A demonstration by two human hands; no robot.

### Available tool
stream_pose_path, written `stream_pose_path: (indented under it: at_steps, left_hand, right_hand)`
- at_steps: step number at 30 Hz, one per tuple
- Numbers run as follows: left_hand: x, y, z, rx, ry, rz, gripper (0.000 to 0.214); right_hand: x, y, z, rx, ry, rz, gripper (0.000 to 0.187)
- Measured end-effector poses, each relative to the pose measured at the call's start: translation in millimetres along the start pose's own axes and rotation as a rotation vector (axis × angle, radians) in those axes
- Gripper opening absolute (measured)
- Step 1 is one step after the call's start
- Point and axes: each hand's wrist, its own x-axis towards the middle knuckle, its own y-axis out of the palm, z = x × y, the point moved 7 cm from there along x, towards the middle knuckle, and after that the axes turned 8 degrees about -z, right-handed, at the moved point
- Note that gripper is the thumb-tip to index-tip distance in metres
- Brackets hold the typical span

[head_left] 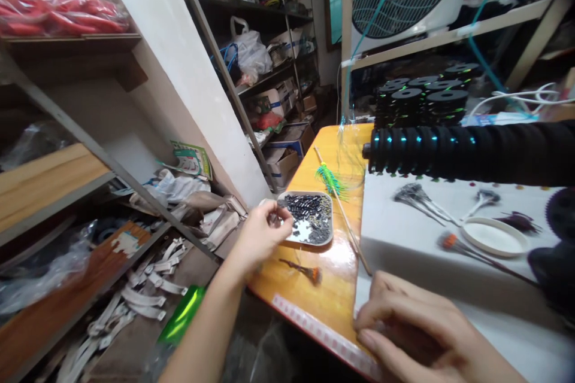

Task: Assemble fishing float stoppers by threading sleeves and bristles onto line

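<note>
Right hand (417,326) near strip (323,334), markings illegible

Single head-worn view, facing forward and down, tilted, table (339,311) close below, shelves (258,82) farther off

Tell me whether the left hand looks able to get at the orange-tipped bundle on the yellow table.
Probably yes: the left hand is close by, at the edge of the tray, and the orange-tipped bundle lies on the table with nothing covering it.
</note>
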Motion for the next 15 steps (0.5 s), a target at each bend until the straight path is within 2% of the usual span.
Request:
stream_pose_path:
  at_steps: [2, 4, 6, 8, 11, 15]
  left_hand:
    - [-31.8, 12.4, -1.6, -0.235, -0.062, -0.018, 0.022]
    - [-66.4, 35.6, -1.3, -0.447, -0.150, 0.023, 0.033]
    - [-95.8, 58.3, -1.8, -0.618, -0.231, 0.021, 0.037]
    - [-116.7, 79.1, -1.0, -0.933, -0.381, -0.028, 0.036]
    - [-132.6, 101.2, -4.1, -1.329, -0.545, -0.148, 0.032]
    - [-137.7, 110.7, -11.7, -1.480, -0.555, -0.231, 0.028]
  right_hand:
    - [1.6, -3.1, 3.4, -0.003, -0.019, -0.020, 0.022]
    - [1.6, -7.6, 2.7, 0.022, 0.008, -0.072, 0.021]
    - [-0.9, -7.0, -2.0, 0.094, 0.082, -0.072, 0.022]
    - [-5.1, -2.1, -8.9, 0.207, 0.187, -0.033, 0.029]
    - [-10.1, 6.8, -15.6, 0.362, 0.313, 0.029, 0.032]
    - [-10.4, 12.5, -14.9, 0.458, 0.374, 0.082, 0.023]
